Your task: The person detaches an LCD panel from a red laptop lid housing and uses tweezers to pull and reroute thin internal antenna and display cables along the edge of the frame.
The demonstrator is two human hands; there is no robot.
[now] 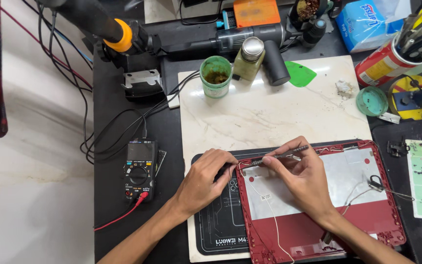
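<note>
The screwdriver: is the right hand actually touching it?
Touching. The head view shows the right hand pinching the screwdriver shaft between its fingertips.

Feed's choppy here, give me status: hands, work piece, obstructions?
Right hand pinching screwdriver. Left hand steadying red laptop lid corner. Loose white cable beneath.

Table [123,205]: dark, matte top, seen from above, its left edge straight. Marble slab [269,117]: white with grey veining, laid on the table, lit brightly from above with soft glare near its upper edge. Floor [30,186]: pale, cream-toned, faintly mottled, seen left of the table. No walls or windows are shown.
</note>
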